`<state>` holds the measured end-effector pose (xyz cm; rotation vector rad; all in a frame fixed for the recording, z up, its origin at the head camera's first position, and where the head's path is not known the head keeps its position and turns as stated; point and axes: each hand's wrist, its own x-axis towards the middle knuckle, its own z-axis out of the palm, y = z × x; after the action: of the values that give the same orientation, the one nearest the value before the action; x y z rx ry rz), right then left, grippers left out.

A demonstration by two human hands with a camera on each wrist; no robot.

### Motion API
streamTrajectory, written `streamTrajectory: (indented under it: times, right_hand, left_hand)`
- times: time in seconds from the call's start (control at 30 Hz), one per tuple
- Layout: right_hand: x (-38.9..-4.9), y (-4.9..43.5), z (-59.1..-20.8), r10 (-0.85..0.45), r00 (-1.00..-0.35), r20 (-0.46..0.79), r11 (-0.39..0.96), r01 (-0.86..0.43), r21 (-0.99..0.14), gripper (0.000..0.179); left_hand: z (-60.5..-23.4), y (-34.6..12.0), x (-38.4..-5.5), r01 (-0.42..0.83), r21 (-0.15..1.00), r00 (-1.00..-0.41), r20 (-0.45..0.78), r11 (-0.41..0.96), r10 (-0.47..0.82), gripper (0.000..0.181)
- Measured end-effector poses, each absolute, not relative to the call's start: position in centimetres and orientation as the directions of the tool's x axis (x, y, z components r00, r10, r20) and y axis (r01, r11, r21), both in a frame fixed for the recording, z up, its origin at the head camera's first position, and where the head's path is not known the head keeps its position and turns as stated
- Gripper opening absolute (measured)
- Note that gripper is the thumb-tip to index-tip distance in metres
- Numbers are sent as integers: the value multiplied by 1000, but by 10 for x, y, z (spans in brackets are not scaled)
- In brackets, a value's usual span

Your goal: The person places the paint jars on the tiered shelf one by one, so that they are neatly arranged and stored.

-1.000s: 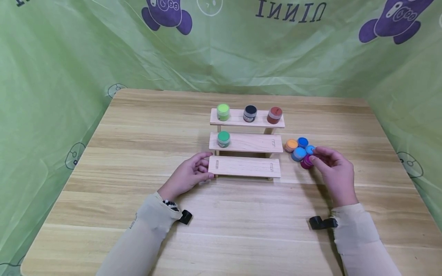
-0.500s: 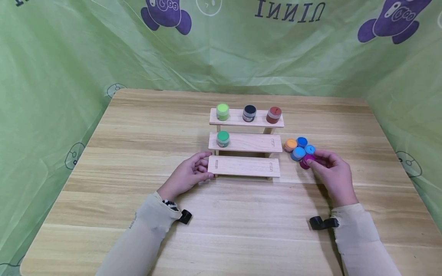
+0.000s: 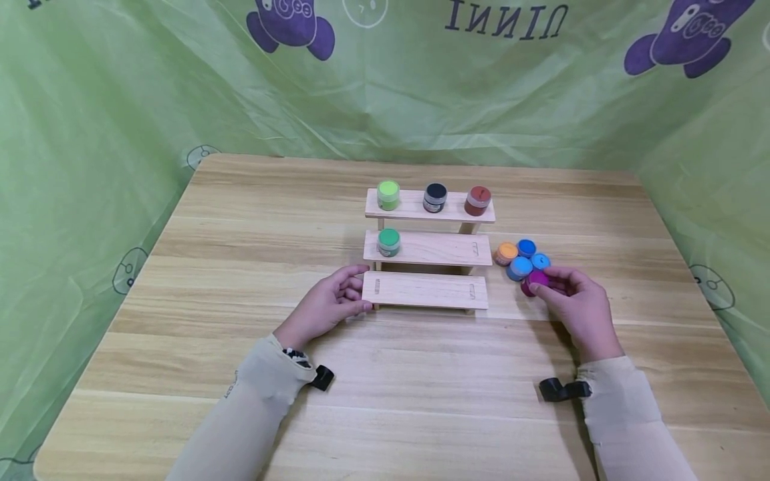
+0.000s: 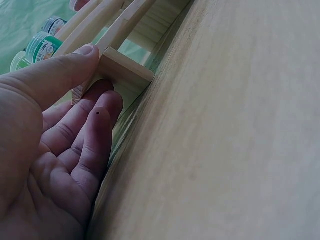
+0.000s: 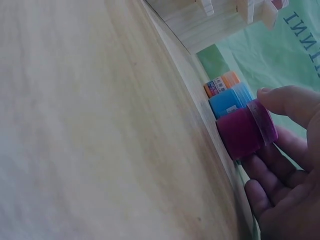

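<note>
My right hand [image 3: 580,307] pinches a magenta paint jar [image 3: 534,282] between thumb and fingers; in the right wrist view the magenta jar [image 5: 242,131] appears to stand upright on the table. Beside it cluster an orange jar [image 3: 506,252], a dark blue jar [image 3: 527,248] and two lighter blue jars [image 3: 519,268]. My left hand [image 3: 325,300] holds the left end of the lowest board of a three-step wooden stand [image 3: 424,291]. The left wrist view has the thumb at the board's edge and curled fingers [image 4: 95,135] by its underside.
On the top step are a light green jar [image 3: 388,195], a black jar [image 3: 435,198] and a brownish-red jar [image 3: 478,200]. A green jar [image 3: 389,242] sits at the middle step's left end. Green printed cloth [image 3: 361,100] hangs around the wooden table [image 3: 385,414].
The right hand has come slightly left and down, and its thumb and fingers have closed about the magenta jar. My left hand and the stand have stayed put.
</note>
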<state>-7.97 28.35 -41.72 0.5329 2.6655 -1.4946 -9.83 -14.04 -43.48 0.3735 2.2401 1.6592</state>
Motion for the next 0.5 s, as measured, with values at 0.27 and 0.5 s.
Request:
streamTrajectory:
  times: [0.27,0.5]
  right_hand:
    - [-78,284,-418,251,-947,-200,500,304,-811,65]
    - [-79,285,-420,239,-954,-183,510,283,-812,65]
  left_hand:
    - [-433,-140,-98,22,956,-911,-102,294,399,66]
    - [-432,-139,-99,29,959,-907,-94,283,411,66]
